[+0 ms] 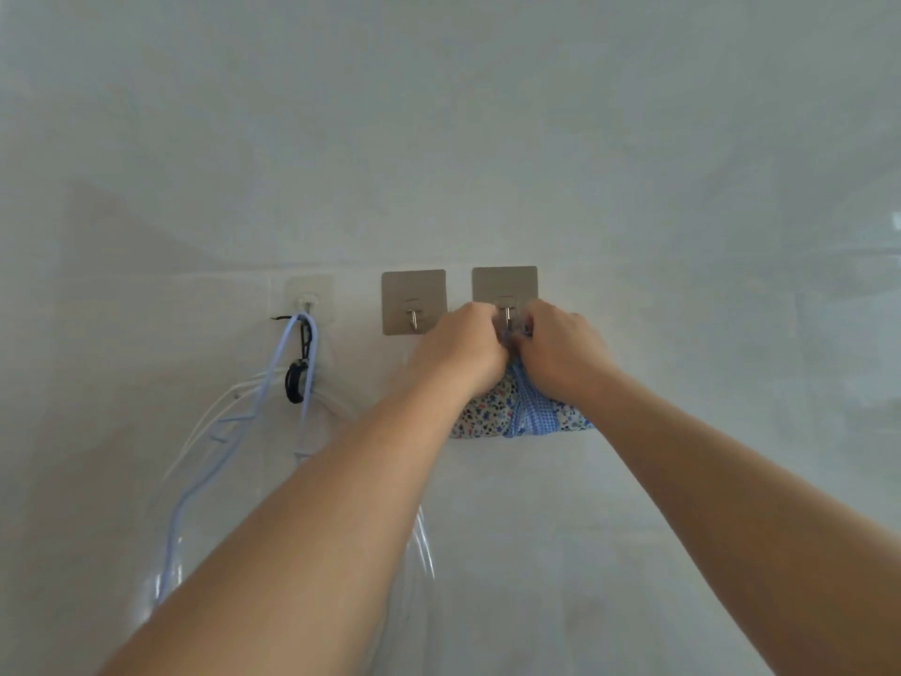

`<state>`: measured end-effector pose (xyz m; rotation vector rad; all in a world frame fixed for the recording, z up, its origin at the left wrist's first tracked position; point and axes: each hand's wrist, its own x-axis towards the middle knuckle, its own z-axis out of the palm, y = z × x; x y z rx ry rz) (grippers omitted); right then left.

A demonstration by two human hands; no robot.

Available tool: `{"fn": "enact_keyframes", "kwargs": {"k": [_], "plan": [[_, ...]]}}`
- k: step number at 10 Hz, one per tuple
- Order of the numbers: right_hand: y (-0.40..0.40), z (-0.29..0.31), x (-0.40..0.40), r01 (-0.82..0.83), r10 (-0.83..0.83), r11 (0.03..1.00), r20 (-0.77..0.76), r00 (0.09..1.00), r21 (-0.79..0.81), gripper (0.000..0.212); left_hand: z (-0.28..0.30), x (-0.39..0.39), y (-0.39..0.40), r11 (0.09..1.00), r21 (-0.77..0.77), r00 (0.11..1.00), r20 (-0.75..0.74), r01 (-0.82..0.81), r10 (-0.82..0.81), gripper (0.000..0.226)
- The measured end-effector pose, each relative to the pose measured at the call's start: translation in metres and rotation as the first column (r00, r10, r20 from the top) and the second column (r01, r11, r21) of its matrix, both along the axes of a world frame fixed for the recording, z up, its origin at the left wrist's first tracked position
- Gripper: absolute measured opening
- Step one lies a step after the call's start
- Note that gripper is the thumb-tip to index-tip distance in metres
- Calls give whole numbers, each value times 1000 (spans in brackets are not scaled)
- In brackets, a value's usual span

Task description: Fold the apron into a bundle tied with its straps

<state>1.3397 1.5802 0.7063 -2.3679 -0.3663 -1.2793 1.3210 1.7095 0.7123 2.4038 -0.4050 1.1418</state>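
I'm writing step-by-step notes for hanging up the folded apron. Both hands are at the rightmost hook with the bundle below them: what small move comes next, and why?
Probably slip the strap over the right hook and let go. Both the left hand and right hand grip the apron bundle at its top, right at that hook.

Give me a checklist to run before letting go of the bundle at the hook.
1. Apron folded into a bundle: ok, compact floral roll with blue check band around it.
2. Both hands on its top: ok, left hand and right hand grip the fabric just below the right hook.
3. Strap loop over that hook: cannot tell, fingers hide it.
4. Straps knotted: cannot tell, hidden by the hands.
5. Hook plate flat on the wall: ok.
6. Middle hook free as a spare: ok.
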Motion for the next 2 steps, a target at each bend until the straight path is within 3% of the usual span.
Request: {"fn": "enact_keyframes", "kwargs": {"k": [1,2], "plan": [[3,-4,-9,4,-4,1000,-97,995,1,17,-15,-5,2,998,65,995,98,-9,3,13],[-2,-1,-23,16,-12,999,-78,997,42,18,-15,-24,11,999,-6,954,297,-35,35,14]]}}
